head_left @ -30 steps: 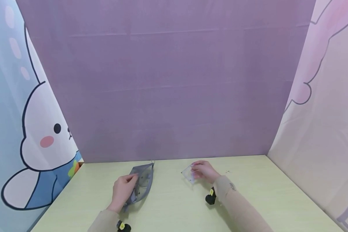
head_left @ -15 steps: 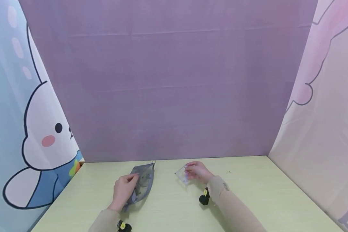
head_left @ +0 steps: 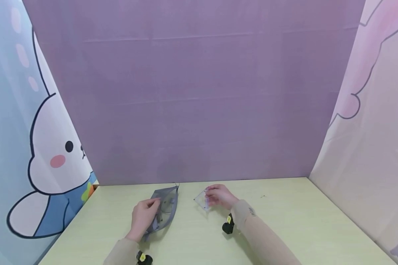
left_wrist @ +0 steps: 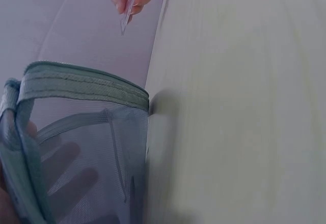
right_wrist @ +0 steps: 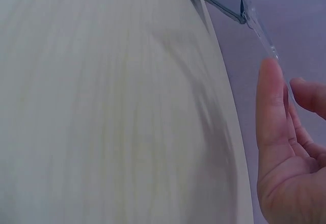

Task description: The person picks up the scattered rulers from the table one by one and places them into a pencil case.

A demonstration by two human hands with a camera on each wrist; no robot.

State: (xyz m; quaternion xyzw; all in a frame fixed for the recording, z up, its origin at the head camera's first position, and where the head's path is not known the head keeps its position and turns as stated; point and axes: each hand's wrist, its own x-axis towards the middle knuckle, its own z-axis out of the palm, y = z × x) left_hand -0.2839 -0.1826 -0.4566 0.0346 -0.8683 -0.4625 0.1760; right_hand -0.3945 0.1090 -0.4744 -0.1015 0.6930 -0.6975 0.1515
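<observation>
My left hand grips a grey mesh pouch by its edge, left of the table's middle. Dark shapes show through the mesh, and a small ring hangs at its far corner. In the left wrist view, fingers show through the netting below a stitched band. My right hand pinches a thin, clear, flat plastic piece between thumb and fingers, a pointed corner facing the pouch. The right wrist view shows this clear piece edge-on, its far end overlapping the pouch's corner.
Both hands are over a pale wooden table. A purple cloth rises along its back edge, with printed curtains at both sides. A tiny item lies on the table right of my right hand. Black wrist cameras hang below the sleeves.
My right hand has moved left with the clear plastic piece, nearer the pouch. My left hand holds the pouch in nearly the same place.
</observation>
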